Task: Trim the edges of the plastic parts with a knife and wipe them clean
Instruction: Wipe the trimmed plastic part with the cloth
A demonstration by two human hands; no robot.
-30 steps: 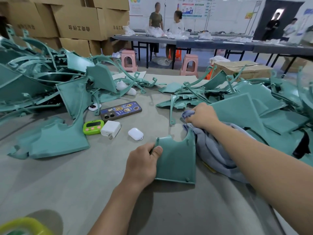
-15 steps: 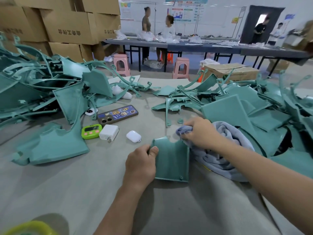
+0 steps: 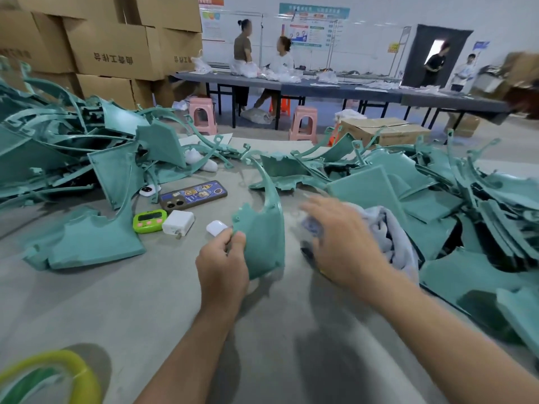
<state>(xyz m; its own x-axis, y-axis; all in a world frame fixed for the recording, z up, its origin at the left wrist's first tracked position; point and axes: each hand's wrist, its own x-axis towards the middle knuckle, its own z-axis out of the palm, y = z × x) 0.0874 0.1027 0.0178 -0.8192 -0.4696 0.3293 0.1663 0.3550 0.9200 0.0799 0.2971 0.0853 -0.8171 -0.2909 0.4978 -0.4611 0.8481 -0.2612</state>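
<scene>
Past a heap of teal parts [image 3: 73, 158] on the counter [image 3: 87, 301], a green timer [image 3: 147, 221], a white charger [image 3: 178, 223] and an earbud case [image 3: 216, 228] lie just left of the left hand [image 3: 223, 263]. Its fingers are clamped on the left edge of a tilted teal plastic part [image 3: 259, 240] mid-counter. The blurred right hand [image 3: 341, 243] is over a grey cloth [image 3: 393, 237]; whether its fingers grip cannot be told.

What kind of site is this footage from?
Likely a factory finishing floor: heaps of teal plastic parts cover the worktable, stacked cardboard cartons stand behind, and other workers handle bagged goods at a long table.
</scene>
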